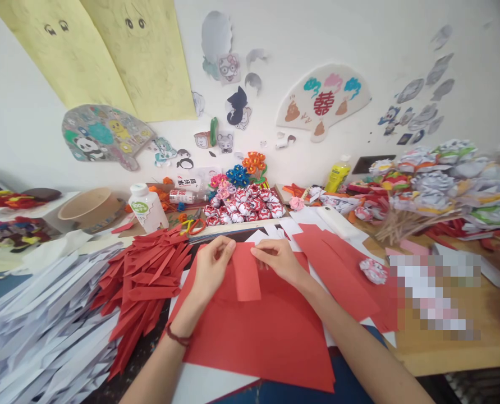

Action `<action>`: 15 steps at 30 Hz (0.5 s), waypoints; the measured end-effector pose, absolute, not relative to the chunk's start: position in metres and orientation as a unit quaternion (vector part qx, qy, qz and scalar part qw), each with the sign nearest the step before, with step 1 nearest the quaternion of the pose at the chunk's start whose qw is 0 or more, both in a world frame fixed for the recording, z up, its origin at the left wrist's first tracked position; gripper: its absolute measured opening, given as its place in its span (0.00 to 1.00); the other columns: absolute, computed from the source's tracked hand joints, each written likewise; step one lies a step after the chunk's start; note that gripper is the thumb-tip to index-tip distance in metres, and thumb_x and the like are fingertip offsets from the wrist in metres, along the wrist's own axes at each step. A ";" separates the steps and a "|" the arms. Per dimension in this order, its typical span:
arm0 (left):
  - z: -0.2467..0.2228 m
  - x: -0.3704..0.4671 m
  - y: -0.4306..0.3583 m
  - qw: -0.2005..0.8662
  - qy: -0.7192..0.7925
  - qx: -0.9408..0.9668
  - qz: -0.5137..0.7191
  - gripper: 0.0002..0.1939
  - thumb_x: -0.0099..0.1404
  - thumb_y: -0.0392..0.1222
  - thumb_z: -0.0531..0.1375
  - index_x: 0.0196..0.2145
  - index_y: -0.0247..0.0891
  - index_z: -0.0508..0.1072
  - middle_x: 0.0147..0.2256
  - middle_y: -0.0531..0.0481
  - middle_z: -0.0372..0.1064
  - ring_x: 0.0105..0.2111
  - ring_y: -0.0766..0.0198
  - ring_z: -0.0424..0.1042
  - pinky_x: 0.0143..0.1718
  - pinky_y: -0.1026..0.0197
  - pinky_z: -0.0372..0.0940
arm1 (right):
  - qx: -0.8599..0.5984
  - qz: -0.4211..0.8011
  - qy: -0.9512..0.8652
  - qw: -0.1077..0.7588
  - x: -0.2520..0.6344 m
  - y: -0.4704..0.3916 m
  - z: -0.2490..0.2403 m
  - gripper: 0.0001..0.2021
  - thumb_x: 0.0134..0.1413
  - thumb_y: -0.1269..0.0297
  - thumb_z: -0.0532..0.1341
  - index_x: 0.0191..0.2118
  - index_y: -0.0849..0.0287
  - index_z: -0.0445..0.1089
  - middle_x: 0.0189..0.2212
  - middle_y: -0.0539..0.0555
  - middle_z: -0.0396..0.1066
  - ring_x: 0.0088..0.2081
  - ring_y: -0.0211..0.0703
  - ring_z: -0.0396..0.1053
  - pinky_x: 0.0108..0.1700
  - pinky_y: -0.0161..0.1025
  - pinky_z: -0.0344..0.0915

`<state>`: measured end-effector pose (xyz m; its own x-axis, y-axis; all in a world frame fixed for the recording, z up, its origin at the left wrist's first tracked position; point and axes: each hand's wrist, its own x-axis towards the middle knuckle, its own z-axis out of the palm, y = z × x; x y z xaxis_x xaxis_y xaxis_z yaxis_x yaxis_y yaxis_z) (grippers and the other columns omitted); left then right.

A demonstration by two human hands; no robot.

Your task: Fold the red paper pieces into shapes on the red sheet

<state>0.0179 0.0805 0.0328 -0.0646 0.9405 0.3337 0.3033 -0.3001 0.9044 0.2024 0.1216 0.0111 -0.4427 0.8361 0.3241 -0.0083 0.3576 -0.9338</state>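
A small rectangular strip of red paper hangs between my two hands, above a large red sheet. My left hand pinches its upper left corner between thumb and forefinger. At the upper right corner, my right hand pinches it the same way. Left of my left hand lies a heap of folded red paper strips. Just beyond my hands is a tray of red-and-white folded paper flowers.
A big pile of white folded strips covers the left side. A white bottle and orange-handled scissors stand or lie behind the red strips. More red sheets, a paper flower and paper bouquets occupy the right.
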 end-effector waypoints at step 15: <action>0.027 0.016 0.080 0.347 0.534 0.600 0.485 0.17 0.61 0.54 0.60 0.28 0.35 0.75 0.25 0.51 0.71 0.25 0.66 0.67 0.28 0.66 0.63 | -0.313 0.441 -0.697 0.471 0.205 0.121 0.014 0.16 0.59 0.54 0.60 0.26 0.59 0.73 0.22 0.50 0.67 0.23 0.36 0.62 0.26 0.34 0.59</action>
<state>0.0162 0.0802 0.0267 -0.0396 0.9768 0.2107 0.3037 -0.1891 0.9338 0.2047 0.1210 0.0137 -0.3604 0.8521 0.3795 0.0215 0.4143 -0.9099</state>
